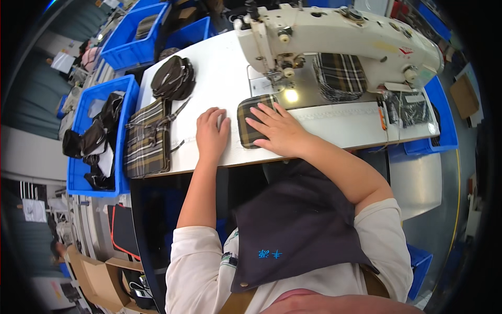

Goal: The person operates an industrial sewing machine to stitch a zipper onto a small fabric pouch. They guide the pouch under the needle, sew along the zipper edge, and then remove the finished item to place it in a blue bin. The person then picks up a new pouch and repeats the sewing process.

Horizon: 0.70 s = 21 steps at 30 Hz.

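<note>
On the white sewing table point(334, 128), a plaid fabric piece point(251, 125) is pressed flat under the open right hand point(277, 131), near the sewing machine point(340, 36). Nothing is gripped by the left hand point(212, 133), laid open just beside it.

Place: a sewing workshop, a garment or bag factory floor.
Machine: a cream-white industrial sewing machine point(340, 36) stands on the far part of the white desk point(219, 73), its small work lamp lit beside the needle.
Work pieces: a stack of plaid fabric pieces point(341, 76) lies under the machine arm; plaid pouches with straps point(149, 138) are piled at the desk's left edge, dark round pouches point(173, 78) further back.
Storage: blue plastic bins point(78, 172) on the left hold dark fabric goods; more blue bins point(133, 39) stand far left.
Surroundings: cardboard boxes point(97, 275) sit on the floor near left.
</note>
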Motion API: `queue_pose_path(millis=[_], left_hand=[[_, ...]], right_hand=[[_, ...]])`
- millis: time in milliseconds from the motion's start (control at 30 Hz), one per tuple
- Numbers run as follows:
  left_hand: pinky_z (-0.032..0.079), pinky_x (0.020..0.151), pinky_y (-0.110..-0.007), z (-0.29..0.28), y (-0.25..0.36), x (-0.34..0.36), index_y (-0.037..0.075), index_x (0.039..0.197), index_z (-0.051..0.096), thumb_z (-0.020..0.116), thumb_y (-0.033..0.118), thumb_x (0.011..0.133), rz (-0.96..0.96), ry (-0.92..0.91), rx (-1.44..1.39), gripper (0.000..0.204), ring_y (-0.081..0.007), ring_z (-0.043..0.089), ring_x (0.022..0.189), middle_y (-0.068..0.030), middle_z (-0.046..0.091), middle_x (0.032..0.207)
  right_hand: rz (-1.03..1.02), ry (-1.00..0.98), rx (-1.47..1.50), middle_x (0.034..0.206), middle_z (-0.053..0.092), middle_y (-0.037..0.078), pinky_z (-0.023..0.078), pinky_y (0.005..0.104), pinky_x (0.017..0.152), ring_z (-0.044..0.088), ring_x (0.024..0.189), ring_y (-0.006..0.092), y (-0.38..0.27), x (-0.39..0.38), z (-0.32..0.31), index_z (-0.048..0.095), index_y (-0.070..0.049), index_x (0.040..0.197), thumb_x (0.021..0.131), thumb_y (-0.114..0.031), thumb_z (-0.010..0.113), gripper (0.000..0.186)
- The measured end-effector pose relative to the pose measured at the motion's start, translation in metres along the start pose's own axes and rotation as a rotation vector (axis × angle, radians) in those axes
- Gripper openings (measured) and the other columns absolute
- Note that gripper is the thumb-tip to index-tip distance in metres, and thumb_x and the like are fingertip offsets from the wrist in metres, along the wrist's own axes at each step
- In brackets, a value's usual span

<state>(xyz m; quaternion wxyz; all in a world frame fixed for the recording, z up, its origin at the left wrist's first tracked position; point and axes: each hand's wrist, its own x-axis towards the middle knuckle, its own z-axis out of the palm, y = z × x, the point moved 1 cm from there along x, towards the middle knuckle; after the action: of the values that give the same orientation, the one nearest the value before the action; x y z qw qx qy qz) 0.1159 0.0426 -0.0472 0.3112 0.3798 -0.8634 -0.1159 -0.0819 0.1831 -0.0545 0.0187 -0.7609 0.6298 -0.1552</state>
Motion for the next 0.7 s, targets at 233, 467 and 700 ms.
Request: queue_pose_path(millis=[233,467,700], left_hand=[[0.045,0.110,-0.045,-0.013,-0.074,0.063,0.009,0.126,0.073,0.074,0.025,0.096,-0.033,0.138,-0.113,0.034,-0.0360,0.057,0.129,-0.0143,0.064,0.140],[0.048,0.108,-0.047,-0.042,-0.144,0.174,0.009,0.131,0.071,0.064,0.030,0.102,-0.153,0.414,0.126,0.037,-0.0386,0.061,0.126,-0.0153,0.070,0.133],[0.056,0.093,-0.050,-0.043,-0.130,0.195,0.011,0.113,0.077,0.067,0.032,0.100,-0.483,0.033,0.365,0.027,-0.0340,0.071,0.110,-0.0131,0.076,0.120]], right_hand=[[0.061,0.174,0.233,0.161,0.049,0.017,0.024,0.0486,0.130,0.036,0.155,0.0328,0.004,0.008,-0.012,0.057,-0.007,0.150,0.103,-0.054,0.059,0.066],[0.060,0.407,0.326,0.128,0.070,0.016,0.046,0.0470,0.112,0.059,0.131,0.0351,0.008,0.016,-0.012,0.074,-0.002,0.115,0.098,-0.035,0.072,0.038],[0.031,0.455,0.318,0.113,0.075,0.013,0.053,0.0447,0.101,0.067,0.115,0.0327,0.019,0.012,-0.012,0.075,0.000,0.100,0.096,-0.023,0.070,0.024]])
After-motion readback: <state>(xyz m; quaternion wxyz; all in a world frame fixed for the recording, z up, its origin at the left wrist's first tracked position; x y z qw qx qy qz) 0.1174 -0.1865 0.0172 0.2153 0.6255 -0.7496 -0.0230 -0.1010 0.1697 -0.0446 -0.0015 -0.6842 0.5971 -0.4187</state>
